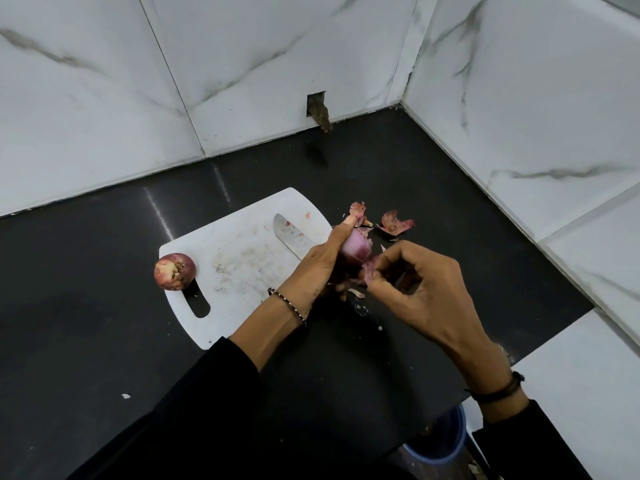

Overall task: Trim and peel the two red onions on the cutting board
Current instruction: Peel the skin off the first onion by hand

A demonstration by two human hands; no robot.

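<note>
1. Two red onions are here. The first onion (175, 271), with its skin on, sits at the left corner of the cutting board (242, 271), by the handle hole.
2. On the board's right side lies a knife (291, 239). Its handle is hidden behind the left hand.
3. The left hand (318, 268) is wrapped round the second onion (356, 249) and holds it up just past the board's right edge.
4. The right hand (422, 289) pinches a strip of skin (369, 270) on that onion. I think a slow pull down along the onion works best, with the left hand holding tight.
5. Loose skins (394, 223) lie on the worktop (104, 323) beyond the hands, toward the back right corner. The walls (519, 116) are near there. More open room lies to the front and left.
</note>
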